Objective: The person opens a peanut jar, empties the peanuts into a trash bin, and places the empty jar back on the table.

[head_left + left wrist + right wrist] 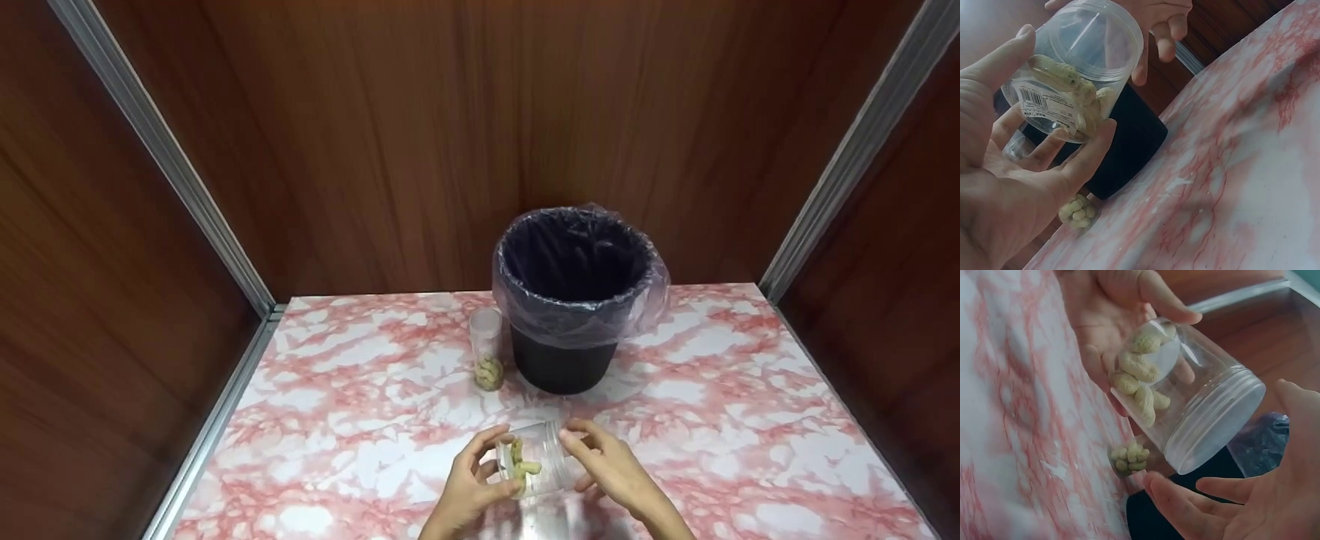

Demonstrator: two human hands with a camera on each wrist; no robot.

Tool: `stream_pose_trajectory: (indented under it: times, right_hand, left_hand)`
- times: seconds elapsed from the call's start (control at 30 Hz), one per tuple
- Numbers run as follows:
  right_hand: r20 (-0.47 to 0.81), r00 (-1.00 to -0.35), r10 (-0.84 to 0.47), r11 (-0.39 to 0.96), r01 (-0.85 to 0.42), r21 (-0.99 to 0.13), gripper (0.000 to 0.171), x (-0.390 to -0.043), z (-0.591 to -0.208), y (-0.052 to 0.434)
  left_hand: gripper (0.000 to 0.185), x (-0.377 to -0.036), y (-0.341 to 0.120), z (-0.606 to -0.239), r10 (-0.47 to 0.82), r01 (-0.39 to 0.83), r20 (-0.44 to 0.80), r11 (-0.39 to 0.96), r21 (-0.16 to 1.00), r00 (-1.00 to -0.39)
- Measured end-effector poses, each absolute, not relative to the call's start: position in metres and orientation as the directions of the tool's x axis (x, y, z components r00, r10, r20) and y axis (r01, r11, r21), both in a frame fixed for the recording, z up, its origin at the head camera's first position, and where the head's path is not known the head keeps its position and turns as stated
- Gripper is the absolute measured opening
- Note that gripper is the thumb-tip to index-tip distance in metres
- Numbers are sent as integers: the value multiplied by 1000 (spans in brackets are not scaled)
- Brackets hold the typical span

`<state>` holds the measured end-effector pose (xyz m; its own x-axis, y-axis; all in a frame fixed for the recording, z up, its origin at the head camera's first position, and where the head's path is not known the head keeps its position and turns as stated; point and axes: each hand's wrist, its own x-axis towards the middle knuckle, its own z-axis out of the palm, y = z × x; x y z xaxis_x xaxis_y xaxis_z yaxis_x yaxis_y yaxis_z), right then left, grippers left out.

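Note:
A clear plastic jar [541, 442] lies tilted on its side in the air, gripped near its base by my left hand [472, 484]. Several peanuts in shells [1139, 365] have gathered at the base end. A white barcode label [1047, 107] shows on the jar's bottom. The translucent lid [1219, 424] sits on the other end, facing my right hand [609, 466]. In the right wrist view, the right hand's fingers [1185, 506] are spread around the lid end, apart from it. Nothing is held in that hand.
Behind the hands stands a black bin [562, 367] with a translucent purple liner [646, 307] folded over its rim. Left of it is a tall clear container [486, 337] with peanuts at its bottom. Brown wood panels [375, 150] enclose the red-and-white marbled table [337, 420].

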<state>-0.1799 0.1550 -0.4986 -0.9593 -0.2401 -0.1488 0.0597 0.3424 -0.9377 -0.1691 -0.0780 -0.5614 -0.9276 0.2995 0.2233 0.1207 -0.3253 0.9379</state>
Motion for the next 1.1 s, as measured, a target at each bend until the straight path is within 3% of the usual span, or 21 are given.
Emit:
stream_pose_trajectory:
  times: [0.17, 0.3, 0.4, 0.5, 0.63, 0.73, 0.9, 1.0, 1.1]
  right_hand:
    - [-104, -932, -347, 249, 15, -968, 54, -178, -505, 160]
    - [24, -881, -473, 160, -113, -981, 71, -180, -511, 168]
    - [2, -906, -422, 184, -88, -979, 67, -179, -512, 167]
    - [-114, -938, -326, 223, 41, -974, 57, -177, -512, 163]
    - [-135, -929, -344, 229, 57, -972, 59, -178, -513, 163]
    - [-10, -904, -428, 163, -66, -984, 62, -180, -516, 166]
    - [231, -804, -547, -25, -260, -965, 71, -183, -522, 173]
    - [299, -773, -559, -76, -312, -947, 73, -183, -525, 176]
    - [296, -783, -547, -91, -296, -951, 74, -182, -528, 180]
  left_hand:
    - [72, -166, -79, -562, 319, 57, 165, -322, 945, -933]
    - [70, -166, -79, -563, 315, 32, 141, -330, 944, -939]
    - [68, -166, -76, -567, 305, 38, 142, -324, 945, -942]
    - [67, -165, -73, -570, 300, 52, 155, -323, 945, -941]
    - [67, -164, -72, -572, 298, 53, 155, -325, 944, -942]
    - [67, -165, -73, -571, 303, 40, 142, -319, 947, -942]
    - [67, -166, -76, -569, 334, 39, 149, -314, 949, -931]
    - [68, -166, -77, -569, 354, 39, 157, -320, 947, -922]
    - [68, -167, -79, -572, 351, 41, 162, -330, 943, -922]
